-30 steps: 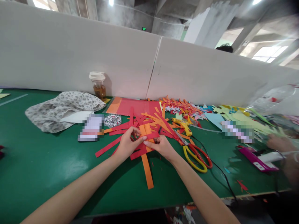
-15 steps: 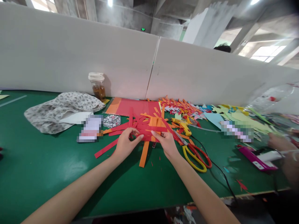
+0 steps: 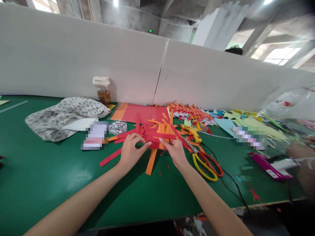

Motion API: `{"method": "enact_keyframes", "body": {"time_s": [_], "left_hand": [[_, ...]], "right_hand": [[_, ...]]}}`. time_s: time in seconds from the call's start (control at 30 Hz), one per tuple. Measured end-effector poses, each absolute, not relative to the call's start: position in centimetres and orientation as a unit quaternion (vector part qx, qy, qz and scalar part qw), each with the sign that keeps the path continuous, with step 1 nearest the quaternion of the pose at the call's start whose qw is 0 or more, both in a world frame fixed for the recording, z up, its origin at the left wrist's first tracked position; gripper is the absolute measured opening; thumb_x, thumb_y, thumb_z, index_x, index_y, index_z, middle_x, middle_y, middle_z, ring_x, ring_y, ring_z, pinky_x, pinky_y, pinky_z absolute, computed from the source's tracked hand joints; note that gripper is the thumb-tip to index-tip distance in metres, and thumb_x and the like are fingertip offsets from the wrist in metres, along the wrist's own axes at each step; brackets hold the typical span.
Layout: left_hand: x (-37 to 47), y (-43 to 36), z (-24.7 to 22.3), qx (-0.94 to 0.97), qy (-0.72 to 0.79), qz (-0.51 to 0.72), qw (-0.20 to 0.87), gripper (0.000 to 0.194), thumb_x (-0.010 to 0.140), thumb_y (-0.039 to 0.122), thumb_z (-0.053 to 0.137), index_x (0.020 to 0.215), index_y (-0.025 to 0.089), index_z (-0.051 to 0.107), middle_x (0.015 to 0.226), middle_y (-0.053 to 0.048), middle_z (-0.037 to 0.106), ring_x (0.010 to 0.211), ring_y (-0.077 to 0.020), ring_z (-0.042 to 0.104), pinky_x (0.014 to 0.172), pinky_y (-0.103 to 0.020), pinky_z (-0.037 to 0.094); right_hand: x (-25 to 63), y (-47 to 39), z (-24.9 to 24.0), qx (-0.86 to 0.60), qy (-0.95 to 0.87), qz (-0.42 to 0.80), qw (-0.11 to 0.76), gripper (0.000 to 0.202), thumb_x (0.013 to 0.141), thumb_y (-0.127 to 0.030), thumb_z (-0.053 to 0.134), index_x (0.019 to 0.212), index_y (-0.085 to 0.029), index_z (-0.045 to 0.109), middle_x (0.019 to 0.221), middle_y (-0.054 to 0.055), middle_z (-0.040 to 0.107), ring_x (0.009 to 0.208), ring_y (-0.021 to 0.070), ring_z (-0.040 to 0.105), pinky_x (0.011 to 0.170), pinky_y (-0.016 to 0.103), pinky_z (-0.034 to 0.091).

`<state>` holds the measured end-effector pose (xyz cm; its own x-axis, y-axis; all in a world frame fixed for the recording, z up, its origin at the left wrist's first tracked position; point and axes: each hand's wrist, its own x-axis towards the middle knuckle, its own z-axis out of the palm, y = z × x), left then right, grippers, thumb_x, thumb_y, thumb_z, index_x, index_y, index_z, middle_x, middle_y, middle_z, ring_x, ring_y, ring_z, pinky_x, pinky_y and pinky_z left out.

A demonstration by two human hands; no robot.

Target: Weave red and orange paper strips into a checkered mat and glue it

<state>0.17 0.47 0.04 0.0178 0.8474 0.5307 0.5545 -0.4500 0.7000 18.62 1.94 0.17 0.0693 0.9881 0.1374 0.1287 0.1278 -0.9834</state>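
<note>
Open green tabletop (image 3: 137, 200) nearest, scissors (image 3: 196, 151) at right, partition (image 3: 86, 55) behind

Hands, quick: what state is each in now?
Left hand: fingers curled beside the red and orange strips; grip can't be told.
Right hand: closed, pinching the strips.

Scissors (image 3: 205, 165) have red and yellow handles; cloth (image 3: 66, 114) is grey-patterned white.

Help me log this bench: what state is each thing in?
Lidded cup: upright, lid on, partly filled with amber liquid.
Patterned cloth: crumpled.
Scissors: lying down, handles apart.
Glue gun: lying down; on or off unclear.
Red and orange paper strips: overlapping, some crossed.
Right hand: pinching strips.
Left hand: at the strips, grip unclear.
Green table: scattered with paper.
</note>
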Motion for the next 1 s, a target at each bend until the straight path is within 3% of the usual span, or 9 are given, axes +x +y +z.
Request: {"method": "enact_keyframes", "body": {"time_s": [0.2, 0.33, 0.47, 0.63, 0.83, 1.0], "left_hand": [[0.4, 0.0, 0.5, 0.748, 0.427, 0.484, 0.158, 0.022, 0.088, 0.033, 0.051, 0.076, 0.02, 0.064, 0.078, -0.002, 0.066, 0.076, -0.0169, 0.058, 0.081, -0.035, 0.043], [0.5, -0.7, 0.5, 0.766, 0.365, 0.462, 0.258, 0.028, 0.093, 0.031, 0.041, 0.099, 0.021, 0.066, 0.099, -0.004, 0.07, 0.093, -0.0183, 0.063, 0.082, -0.032, 0.047], [0.3, -1.3, 0.6, 0.797, 0.324, 0.411, 0.3, 0.036, 0.095, 0.033, 0.035, 0.122, 0.023, 0.056, 0.123, -0.005, 0.062, 0.113, -0.0196, 0.056, 0.095, -0.034, 0.044], [0.1, -1.4, 0.9, 0.882, 0.278, 0.309, 0.221, 0.045, 0.094, 0.036, 0.036, 0.137, 0.023, 0.039, 0.139, -0.007, 0.047, 0.13, -0.0201, 0.04, 0.107, -0.04, 0.034], [0.5, -1.1, 0.7, 0.938, 0.244, 0.229, 0.093, 0.049, 0.093, 0.04, 0.036, 0.135, 0.016, 0.038, 0.139, -0.012, 0.045, 0.134, -0.0226, 0.033, 0.111, -0.043, 0.025], [0.9, -1.1, 0.2, 0.948, 0.247, 0.2, 0.031, 0.052, 0.093, 0.042, 0.035, 0.135, 0.011, 0.038, 0.141, -0.016, 0.041, 0.134, -0.0251, 0.033, 0.112, -0.042, 0.022]], "right_hand": [[18.7, 2.0, 0.0, -0.519, -0.579, 0.372, 0.507, 0.033, 0.072, -0.045, 0.066, 0.079, -0.014, 0.071, 0.079, 0.007, 0.072, 0.076, 0.0255, 0.067, 0.071, 0.035, 0.051], [18.6, 2.0, -0.1, -0.508, -0.561, 0.397, 0.52, 0.032, 0.071, -0.045, 0.067, 0.078, -0.013, 0.071, 0.078, 0.008, 0.072, 0.074, 0.0248, 0.067, 0.069, 0.035, 0.051], [18.4, 1.9, 0.3, -0.477, -0.514, 0.456, 0.548, 0.031, 0.068, -0.042, 0.072, 0.081, -0.013, 0.071, 0.077, 0.008, 0.073, 0.073, 0.0245, 0.068, 0.07, 0.036, 0.052], [18.0, 1.6, 0.9, -0.415, -0.475, 0.522, 0.574, 0.029, 0.067, -0.036, 0.074, 0.087, -0.016, 0.071, 0.085, 0.007, 0.073, 0.081, 0.0239, 0.068, 0.078, 0.037, 0.052], [18.0, 1.7, 0.8, -0.445, -0.455, 0.522, 0.568, 0.025, 0.063, -0.034, 0.076, 0.079, -0.015, 0.071, 0.085, 0.008, 0.074, 0.084, 0.0253, 0.068, 0.08, 0.038, 0.052], [17.8, 2.0, 0.6, -0.447, -0.45, 0.496, 0.593, 0.029, 0.059, -0.029, 0.079, 0.084, -0.017, 0.071, 0.088, 0.005, 0.074, 0.088, 0.0233, 0.067, 0.085, 0.037, 0.05]]}}
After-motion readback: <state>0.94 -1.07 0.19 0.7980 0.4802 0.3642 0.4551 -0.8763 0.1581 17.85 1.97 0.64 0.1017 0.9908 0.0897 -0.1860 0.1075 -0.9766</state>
